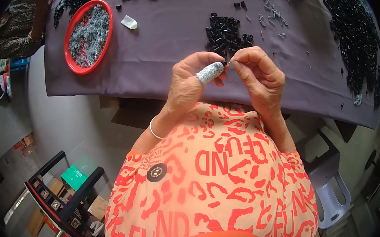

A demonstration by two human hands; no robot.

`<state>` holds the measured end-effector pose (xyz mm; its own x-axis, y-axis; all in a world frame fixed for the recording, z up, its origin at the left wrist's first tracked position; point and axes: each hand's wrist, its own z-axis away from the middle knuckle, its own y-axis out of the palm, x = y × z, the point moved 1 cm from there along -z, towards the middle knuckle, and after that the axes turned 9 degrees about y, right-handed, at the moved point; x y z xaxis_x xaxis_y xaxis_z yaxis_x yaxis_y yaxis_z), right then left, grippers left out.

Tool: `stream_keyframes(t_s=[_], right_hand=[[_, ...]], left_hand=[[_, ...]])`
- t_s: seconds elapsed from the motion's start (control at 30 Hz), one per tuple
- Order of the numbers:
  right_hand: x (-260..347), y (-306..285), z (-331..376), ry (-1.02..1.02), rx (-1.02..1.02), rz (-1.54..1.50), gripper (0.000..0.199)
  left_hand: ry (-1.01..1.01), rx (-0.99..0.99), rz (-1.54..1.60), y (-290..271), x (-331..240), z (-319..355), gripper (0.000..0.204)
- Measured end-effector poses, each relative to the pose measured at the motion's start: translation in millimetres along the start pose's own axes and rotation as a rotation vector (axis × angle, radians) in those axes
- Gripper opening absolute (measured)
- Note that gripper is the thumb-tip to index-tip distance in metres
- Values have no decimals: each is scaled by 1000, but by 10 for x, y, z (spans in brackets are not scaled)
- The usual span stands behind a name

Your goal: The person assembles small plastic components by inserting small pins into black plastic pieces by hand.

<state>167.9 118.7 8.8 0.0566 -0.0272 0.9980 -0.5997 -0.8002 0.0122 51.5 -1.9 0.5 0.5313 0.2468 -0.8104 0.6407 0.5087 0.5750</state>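
My left hand [192, 75] pinches a small black plastic part [225, 63] between thumb and forefinger. A speckled grey-white finger cot [210, 73] covers the left thumb. Right beside it, my right hand [262, 77] is closed in a pinch, its fingertips at a tiny metal pin [231, 62] that meets or nearly meets the black part; the pin is too small to make out well. Just beyond both hands lies a small heap of black plastic parts [223, 32] on the purple-grey tablecloth [158, 65].
A red oval basin [109, 42] of metal pins stands at the left, with a white finger cot [129, 22] next to it. Loose metal pins [273, 17] are scattered at the far right. Large black piles [351, 38] line the table's edges. Another person's arm [40, 12] shows at the left.
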Motion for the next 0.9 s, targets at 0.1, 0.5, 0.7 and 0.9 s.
stream_keyframes(t_s=[0.1, 0.5, 0.7, 0.9], right_hand=[[-11, 66, 39, 25, -2, 7, 11], [-89, 175, 137, 5, -57, 220, 9], [-169, 212, 169, 72, -112, 134, 11], [-239, 174, 193, 92, 20, 232, 11]], left_hand=[[28, 0, -54, -2, -4, 29, 18], [217, 17, -510, -65, 40, 146, 15], [63, -71, -294, -63, 129, 164, 14], [8, -61, -277, -167, 182, 201, 13]])
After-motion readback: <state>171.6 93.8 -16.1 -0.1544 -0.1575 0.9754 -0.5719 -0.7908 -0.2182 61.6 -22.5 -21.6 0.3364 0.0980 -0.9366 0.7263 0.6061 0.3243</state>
